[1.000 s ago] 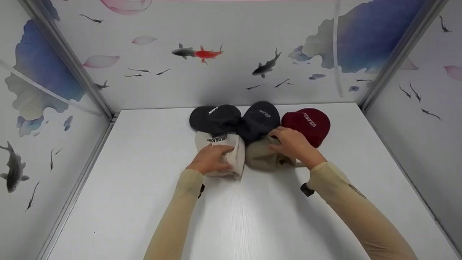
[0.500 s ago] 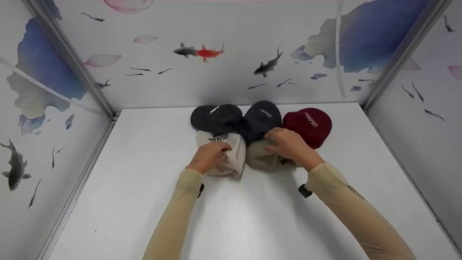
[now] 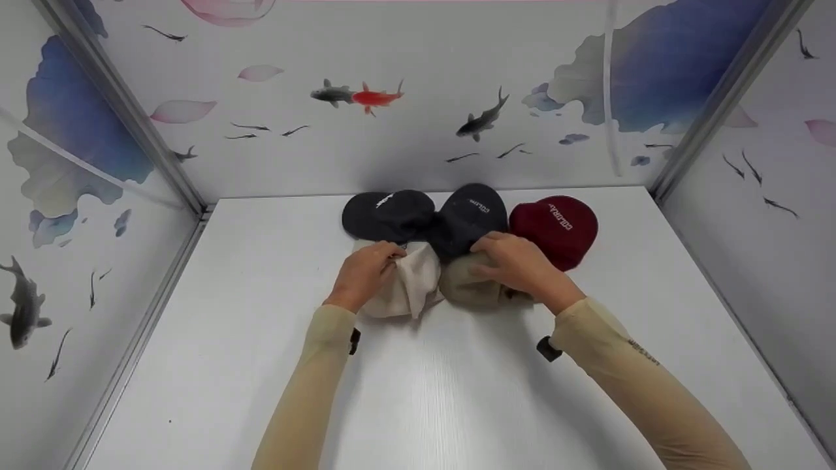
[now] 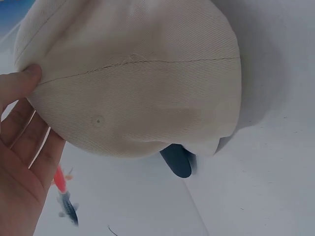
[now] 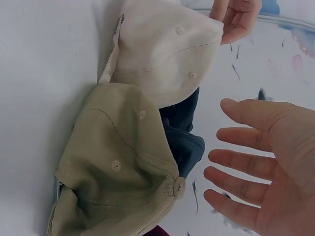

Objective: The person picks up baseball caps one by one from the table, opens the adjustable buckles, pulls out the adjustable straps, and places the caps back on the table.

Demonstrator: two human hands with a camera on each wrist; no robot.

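Left hand (image 3: 362,271): pinching the cream cap (image 3: 421,274) at one edge of the crown, thumb in front, fingers behind.
Cream cap: at the front of the group, left of the olive cap (image 3: 460,284), with the black cap (image 3: 372,219) beyond; cannot tell whether lifted off the table (image 3: 418,391).
Right hand (image 3: 519,264): fingers extended and spread, grasping nothing, just beside the olive cap.
Olive cap: at the front too, crown creased, near the navy cap (image 3: 473,212).
Pinch: could slip or twist, being narrow and off to one side of soft cloth.
Crown: could cave in if pulled by that single fold.
Strap (image 5: 109,66): could catch on the olive cap if drawn that way, being so close, and drag both.
Black cap, navy cap: could get shoved against the wall (image 3: 418,150) if bumped, with little room behind.
Red cap (image 3: 565,225): could get brushed by a wide swing of the right wrist.
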